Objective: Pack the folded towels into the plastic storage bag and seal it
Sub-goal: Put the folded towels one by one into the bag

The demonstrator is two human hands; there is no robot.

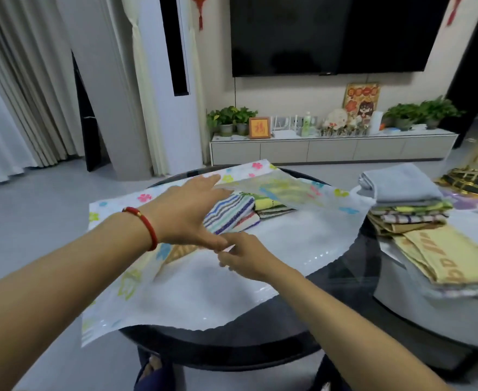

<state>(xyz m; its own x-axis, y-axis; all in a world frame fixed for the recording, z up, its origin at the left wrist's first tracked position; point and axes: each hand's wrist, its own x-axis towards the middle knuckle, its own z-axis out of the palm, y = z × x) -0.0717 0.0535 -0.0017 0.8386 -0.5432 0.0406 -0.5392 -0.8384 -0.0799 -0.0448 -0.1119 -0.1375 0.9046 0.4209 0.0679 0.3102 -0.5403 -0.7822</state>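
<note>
A large plastic storage bag (288,244) with coloured flower prints lies open across the round dark table (260,337). Inside its mouth sit a folded striped towel (232,214) and a yellow-green folded towel (269,206). My left hand (187,215), with a red bracelet at the wrist, reaches flat into the bag, fingers straight, lifting the upper sheet and touching the striped towel. My right hand (246,259) pinches the edge of the bag's lower sheet just below the left hand.
A stack of folded towels (410,204), grey on top, stands on a lower white table (429,314) at the right, with a yellow towel (443,258) spread in front. A gold-black object (475,179) lies behind. TV cabinet and curtains stand beyond.
</note>
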